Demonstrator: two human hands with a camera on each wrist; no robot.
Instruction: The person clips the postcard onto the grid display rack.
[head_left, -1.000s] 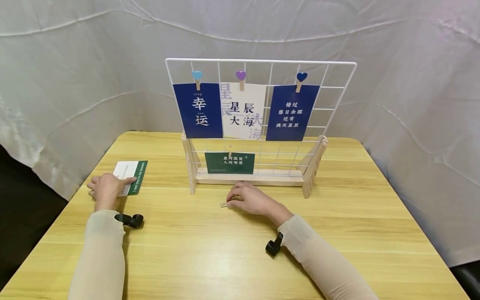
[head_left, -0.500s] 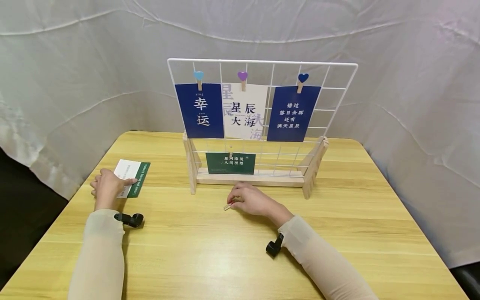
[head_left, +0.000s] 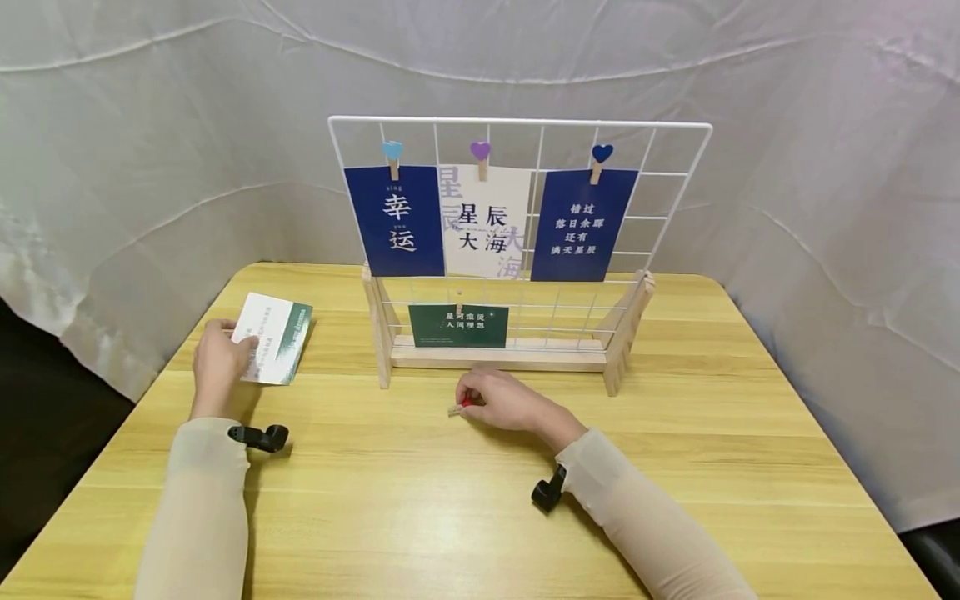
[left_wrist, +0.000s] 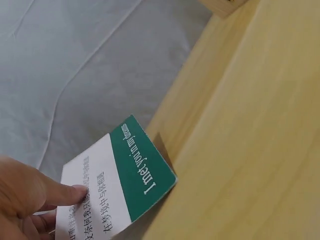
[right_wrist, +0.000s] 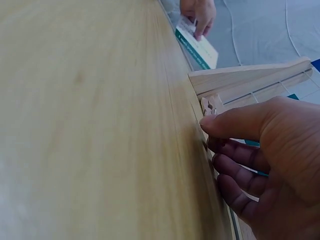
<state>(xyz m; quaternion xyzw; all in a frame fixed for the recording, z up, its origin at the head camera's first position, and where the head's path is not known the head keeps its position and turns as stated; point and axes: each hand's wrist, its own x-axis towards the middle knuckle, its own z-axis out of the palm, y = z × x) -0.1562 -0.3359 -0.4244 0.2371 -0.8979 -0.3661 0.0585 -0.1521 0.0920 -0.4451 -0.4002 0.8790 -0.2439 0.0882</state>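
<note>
Green-and-white card point(head_left: 272, 339) tilted up off the table; small wooden clip point(head_left: 454, 409) pinched.

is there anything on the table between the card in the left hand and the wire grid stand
Nothing visible. The left hand holds the green and white card lifted off the table, and only bare wood lies between it and the wire grid stand. The right hand, pinching a small clip, is off that line.

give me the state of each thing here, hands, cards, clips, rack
left hand: grips the green and white card, lifted at a tilt off the table
right hand: pinches a small wooden clip low over the table
wire grid rack: upright in its wooden stand
three upper cards: hanging from heart clips
small green card: clipped on a lower wire
</note>
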